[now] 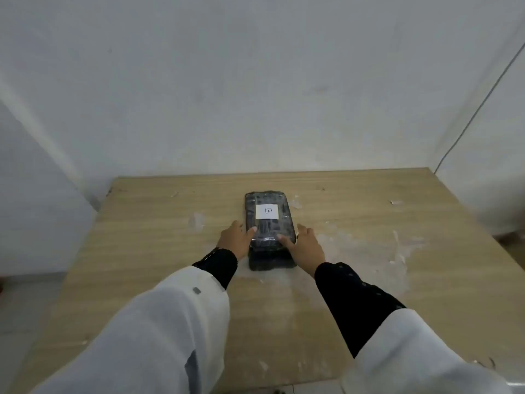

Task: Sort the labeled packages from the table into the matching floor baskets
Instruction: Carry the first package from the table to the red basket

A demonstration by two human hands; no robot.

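Pickup step: both open hands (270, 243) flank package (268, 223) labelled B on surface (142, 237); next, squeeze and lift.

Dark rectangular package (268, 228) wrapped in glossy clear film, lying flat at frame centre — long axis running away from the camera, white label (267, 212) on top, handwritten "B"

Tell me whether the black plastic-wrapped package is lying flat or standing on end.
Lying flat. The black plastic-wrapped package rests lengthwise on the wooden table, its white paper label facing up.
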